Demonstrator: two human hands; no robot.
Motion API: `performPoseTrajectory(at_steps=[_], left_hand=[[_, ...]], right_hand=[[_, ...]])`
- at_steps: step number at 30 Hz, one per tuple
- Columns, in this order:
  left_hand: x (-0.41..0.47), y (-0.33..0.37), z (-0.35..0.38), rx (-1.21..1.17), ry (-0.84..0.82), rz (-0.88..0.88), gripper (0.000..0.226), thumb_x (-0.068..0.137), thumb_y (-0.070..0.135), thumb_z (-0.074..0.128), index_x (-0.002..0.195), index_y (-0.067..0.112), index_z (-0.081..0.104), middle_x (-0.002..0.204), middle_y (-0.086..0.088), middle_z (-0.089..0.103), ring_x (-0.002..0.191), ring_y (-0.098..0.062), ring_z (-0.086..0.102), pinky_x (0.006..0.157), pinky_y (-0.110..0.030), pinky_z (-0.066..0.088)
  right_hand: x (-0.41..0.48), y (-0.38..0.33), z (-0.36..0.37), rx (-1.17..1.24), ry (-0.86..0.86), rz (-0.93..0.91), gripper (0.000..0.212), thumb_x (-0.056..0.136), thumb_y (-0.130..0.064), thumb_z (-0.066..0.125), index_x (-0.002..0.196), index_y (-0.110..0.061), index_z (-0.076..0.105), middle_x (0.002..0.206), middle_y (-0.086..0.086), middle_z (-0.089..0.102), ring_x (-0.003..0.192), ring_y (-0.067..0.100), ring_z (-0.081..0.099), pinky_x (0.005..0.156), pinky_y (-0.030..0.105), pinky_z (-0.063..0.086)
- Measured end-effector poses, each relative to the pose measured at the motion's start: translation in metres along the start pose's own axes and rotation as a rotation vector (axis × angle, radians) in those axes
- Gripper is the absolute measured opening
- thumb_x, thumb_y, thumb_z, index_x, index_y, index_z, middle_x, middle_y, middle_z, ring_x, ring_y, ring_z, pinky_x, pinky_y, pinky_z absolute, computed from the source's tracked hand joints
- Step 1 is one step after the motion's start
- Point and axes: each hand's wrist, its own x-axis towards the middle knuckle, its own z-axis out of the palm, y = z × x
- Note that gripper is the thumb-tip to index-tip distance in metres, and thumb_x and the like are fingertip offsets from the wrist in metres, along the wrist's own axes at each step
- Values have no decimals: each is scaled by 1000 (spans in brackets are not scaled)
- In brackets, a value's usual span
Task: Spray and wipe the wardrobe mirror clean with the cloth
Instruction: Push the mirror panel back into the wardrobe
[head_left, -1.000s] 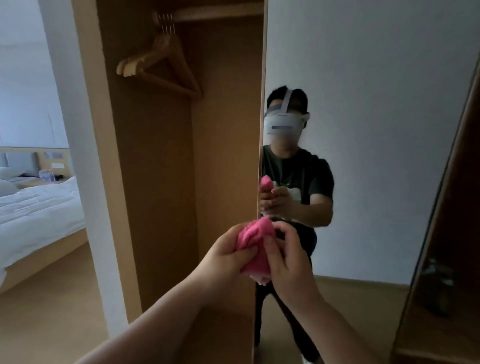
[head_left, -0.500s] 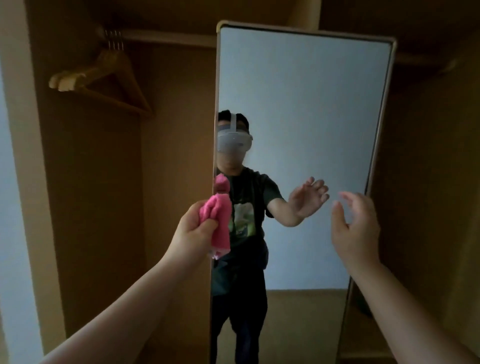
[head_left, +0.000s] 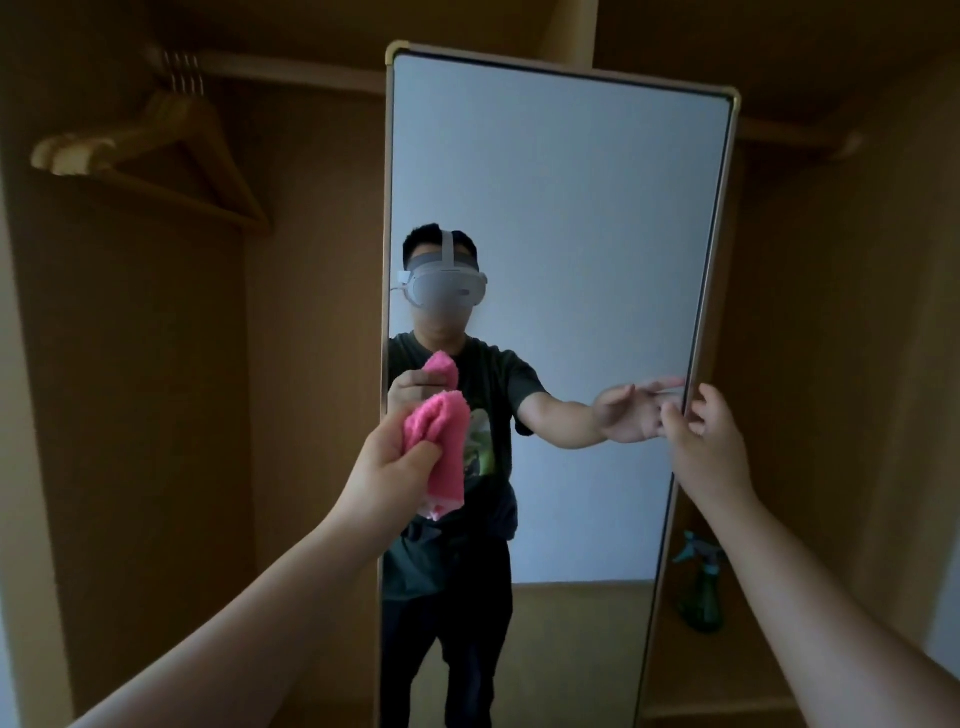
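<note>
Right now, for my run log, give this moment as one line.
left hand: grips pink cloth, short of mirror | right hand: holds mirror's right edge | spray bottle: standing right of mirror, untouched

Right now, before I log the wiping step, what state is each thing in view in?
mirror: upright, right edge held by right hand.
cloth: bunched, gripped in left hand, by the mirror's left edge.
spray bottle: upright, untouched, right of the mirror.
hangers: hanging, untouched.
</note>
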Motion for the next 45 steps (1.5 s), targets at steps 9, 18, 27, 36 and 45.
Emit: performPoseTrajectory(at_steps=[9, 18, 27, 36, 45], left_hand=[[-1, 4, -1, 13, -34, 9, 40, 89, -4, 49, 103, 33, 57, 92, 0, 67, 76, -8, 68, 59, -19, 54], [0, 4, 6, 61, -29, 24, 40, 89, -5, 45, 96, 32, 58, 93, -8, 67, 82, -23, 66, 66, -40, 57], [-2, 1, 3, 11, -63, -63, 29, 93, 5, 52, 113, 26, 54, 103, -4, 64, 93, -23, 64, 75, -37, 57], [-2, 4, -5, 18, -45, -33, 32, 90, 2, 44, 106, 26, 57, 95, -11, 65, 76, -27, 65, 57, -45, 55], [-1, 2, -16, -7, -30, -42, 31, 89, 4, 46, 101, 30, 56, 94, -14, 65, 71, -30, 66, 53, -46, 55]], right_hand=[[9, -1, 2, 108, -56, 157, 58, 99, -34, 44, 152, -20, 24, 155, 8, 30, 139, 28, 33, 105, 38, 31], [-60, -15, -23, 4, 121, -172, 48, 104, -29, 32, 151, -17, 28, 116, -1, 48, 109, 14, 45, 97, 31, 34], [-109, -44, -12, -166, 268, -685, 41, 96, -9, 53, 133, 8, 49, 85, 9, 61, 72, 14, 57, 64, 12, 44], [-123, -70, 15, -334, 297, -930, 40, 92, -15, 61, 125, 7, 57, 67, 8, 61, 58, 19, 56, 50, 35, 48], [-130, -92, 27, -437, 390, -874, 56, 93, -31, 58, 137, 0, 43, 121, 24, 59, 109, 33, 59, 84, 41, 55]])
